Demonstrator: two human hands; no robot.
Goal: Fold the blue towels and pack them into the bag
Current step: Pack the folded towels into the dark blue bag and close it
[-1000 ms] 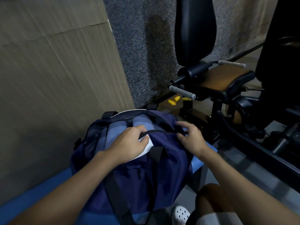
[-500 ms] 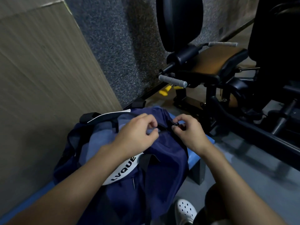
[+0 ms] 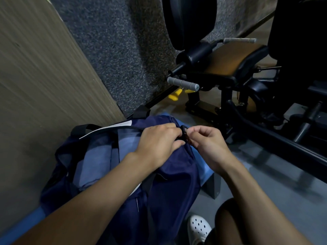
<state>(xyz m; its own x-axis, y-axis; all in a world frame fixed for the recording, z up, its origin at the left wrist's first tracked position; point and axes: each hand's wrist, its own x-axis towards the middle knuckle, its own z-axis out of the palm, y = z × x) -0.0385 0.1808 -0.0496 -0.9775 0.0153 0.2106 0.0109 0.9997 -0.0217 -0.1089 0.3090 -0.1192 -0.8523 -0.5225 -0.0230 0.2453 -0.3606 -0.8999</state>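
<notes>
Soft navy nylon bag (image 3: 177, 184) slumps on blue tabletop (image 3: 203, 167), folded lt-blue towels (image 3: 99, 156) inside. L hand (image 3: 159, 142) grips bag fabric; R hand (image 3: 209, 147) pinches black zip tab (image 3: 184, 132). Black gym machine (image 3: 221, 71) just behind.

On blue padded bench (image 3: 203, 167) sits navy fabric duffel bag (image 3: 168, 191), w/ wood-grain wall panel (image 3: 44, 76) to its L. Folded blue towels (image 3: 95, 161) lie in bag's open top. Left hand (image 3: 157, 144) grips bag's far R end; right hand (image 3: 208, 144) just R of it, pinching black zipper pull (image 3: 184, 132) btwn the two. Black gym machine (image 3: 221, 68) stands behind, to R. White perforated clog (image 3: 199, 227) on floor, R of bag.
</notes>
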